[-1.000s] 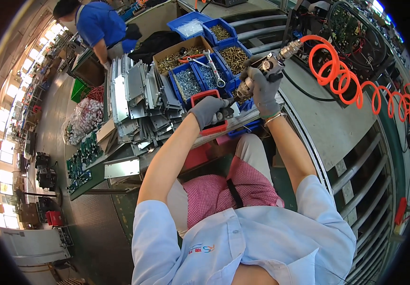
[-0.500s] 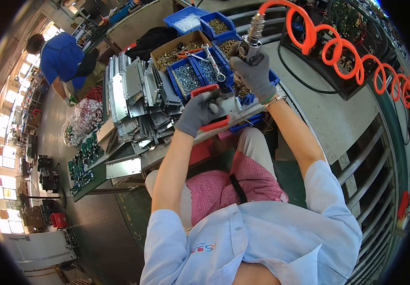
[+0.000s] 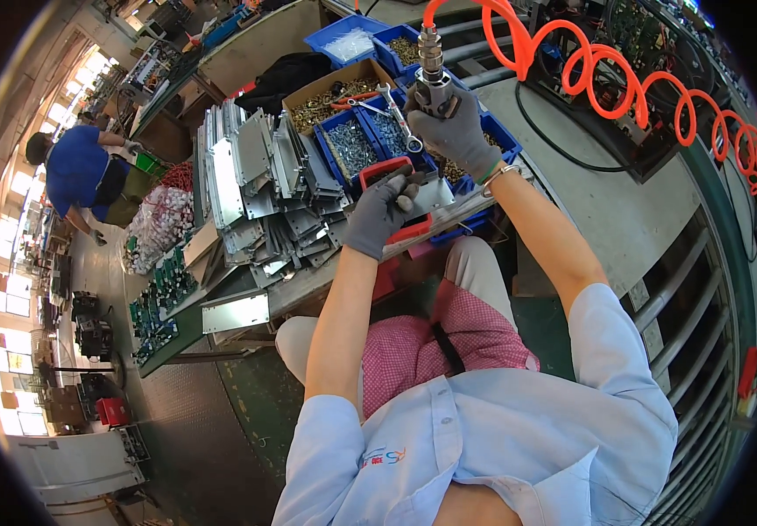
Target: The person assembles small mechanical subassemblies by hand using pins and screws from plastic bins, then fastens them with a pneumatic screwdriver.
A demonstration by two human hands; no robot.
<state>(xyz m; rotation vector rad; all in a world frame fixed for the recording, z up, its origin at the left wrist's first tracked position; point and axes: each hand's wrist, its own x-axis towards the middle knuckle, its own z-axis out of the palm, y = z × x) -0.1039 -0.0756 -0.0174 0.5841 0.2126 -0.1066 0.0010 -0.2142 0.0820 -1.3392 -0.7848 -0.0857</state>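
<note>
My right hand (image 3: 456,131), in a grey glove, is wrapped round an air-powered driver (image 3: 432,86). Its metal coupling joins a coiled orange hose (image 3: 519,53) at the top. The tool's tip is hidden behind the hand. My left hand (image 3: 380,215), gloved too, rests over a red holder (image 3: 411,230) at the bench edge, its fingers curled and pinched together. Whatever is between those fingertips is hidden. Just right of them, a flat silver metal plate (image 3: 434,195) lies in the holder.
Blue bins (image 3: 350,149) of screws and a cardboard box (image 3: 330,101) of brass-coloured parts stand beyond my hands. A wrench (image 3: 400,118) lies across the bins. Stacked metal plates (image 3: 243,167) are at the left, near green circuit boards (image 3: 155,307). A co-worker (image 3: 81,171) in blue stands far left.
My right hand and the driver have shifted left, nearer my left hand. The left hand has moved slightly right over the holder. The co-worker has turned and straightened up.
</note>
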